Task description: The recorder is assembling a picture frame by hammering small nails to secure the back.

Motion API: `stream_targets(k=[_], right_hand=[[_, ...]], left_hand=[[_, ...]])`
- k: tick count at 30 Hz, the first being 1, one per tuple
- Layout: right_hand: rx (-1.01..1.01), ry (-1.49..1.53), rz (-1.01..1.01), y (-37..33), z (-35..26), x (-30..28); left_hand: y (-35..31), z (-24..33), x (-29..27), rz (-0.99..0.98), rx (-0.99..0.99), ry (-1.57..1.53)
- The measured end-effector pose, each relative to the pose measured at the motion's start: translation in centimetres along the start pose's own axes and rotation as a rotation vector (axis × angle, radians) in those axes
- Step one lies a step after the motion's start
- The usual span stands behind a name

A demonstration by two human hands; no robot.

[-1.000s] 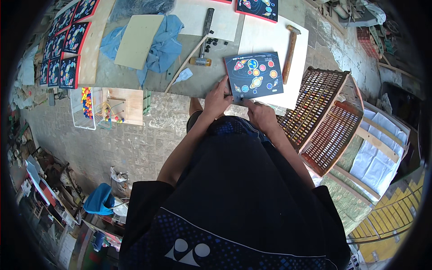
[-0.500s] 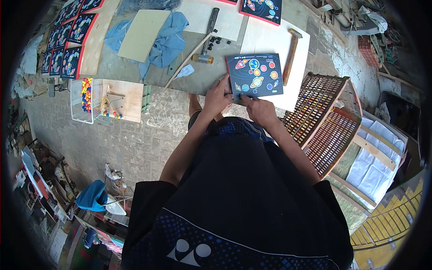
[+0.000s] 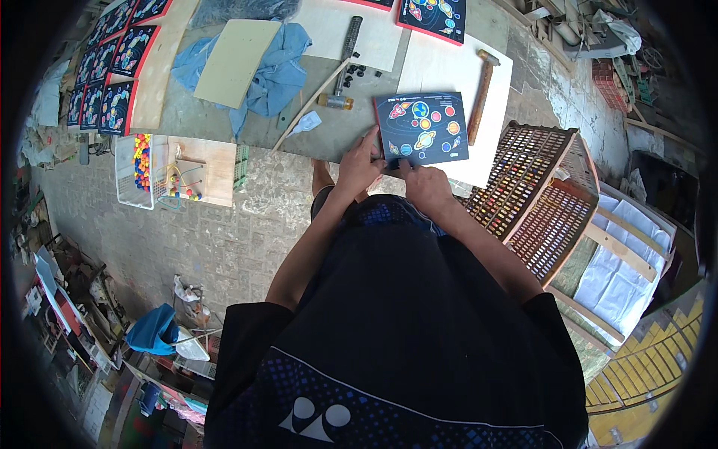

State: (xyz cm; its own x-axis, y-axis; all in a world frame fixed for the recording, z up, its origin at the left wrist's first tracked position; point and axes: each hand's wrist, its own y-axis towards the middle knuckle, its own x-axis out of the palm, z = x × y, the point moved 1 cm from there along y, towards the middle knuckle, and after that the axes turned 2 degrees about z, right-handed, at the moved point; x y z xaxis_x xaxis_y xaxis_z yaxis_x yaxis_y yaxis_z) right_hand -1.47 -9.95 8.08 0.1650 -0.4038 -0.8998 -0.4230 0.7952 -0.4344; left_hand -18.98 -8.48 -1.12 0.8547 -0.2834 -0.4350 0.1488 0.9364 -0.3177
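Note:
A square dark board with colourful printed planets [image 3: 422, 129] lies near the table's front edge. My left hand [image 3: 359, 166] grips its left side near the near corner, index finger along the edge and thumb at the front. Close beside it, my right hand [image 3: 425, 183] is closed with its fingertips at the board's near edge; whatever they pinch is hidden or too small to name. Just right of the board a wooden-handled hammer [image 3: 482, 97] rests on a pale sheet [image 3: 490, 150]. Several small black pieces [image 3: 351, 72] lie beyond the board, by a dark-handled mallet [image 3: 349, 56].
More planet boards [image 3: 117, 108] are laid out at the far left. A blue cloth [image 3: 280, 75] lies under a yellowish panel [image 3: 238, 63]. Brown plastic crates [image 3: 550, 217] stand close on my right. Left of me is a white basket of coloured beads [image 3: 137, 187].
My right hand has shifted slightly left along the board's near edge, its fingers curled more. The left hand keeps its place, and the whole view has drifted slightly.

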Motion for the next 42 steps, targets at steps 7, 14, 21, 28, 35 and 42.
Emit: stream_targets(k=[7, 14, 21, 28, 35, 42], right_hand=[[-0.023, 0.066, -0.081, 1.4, -1.6, -1.7], [0.081, 0.269, 0.033, -0.9, 1.9, -1.3], [0.706, 0.967, 0.127, -6.8, 9.0, 1.8], [0.794, 1.229, 0.186, -6.3, 11.1, 2.7], [0.798, 1.133, 0.122, -5.9, 11.4, 2.8], [0.835, 1.112, 0.122, -5.7, 11.0, 2.1]], left_hand=[[0.1, 0.3, -0.1, -0.002, 0.006, -0.003], [0.6, -0.3, 0.2, -0.007, -0.021, 0.031], [1.1, -0.2, 0.0, -0.056, -0.066, -0.036], [1.4, -0.4, 0.1, -0.034, -0.063, -0.051], [1.4, 0.2, 0.0, -0.039, -0.116, -0.054], [1.3, 0.7, 0.0, -0.041, -0.148, -0.098]])
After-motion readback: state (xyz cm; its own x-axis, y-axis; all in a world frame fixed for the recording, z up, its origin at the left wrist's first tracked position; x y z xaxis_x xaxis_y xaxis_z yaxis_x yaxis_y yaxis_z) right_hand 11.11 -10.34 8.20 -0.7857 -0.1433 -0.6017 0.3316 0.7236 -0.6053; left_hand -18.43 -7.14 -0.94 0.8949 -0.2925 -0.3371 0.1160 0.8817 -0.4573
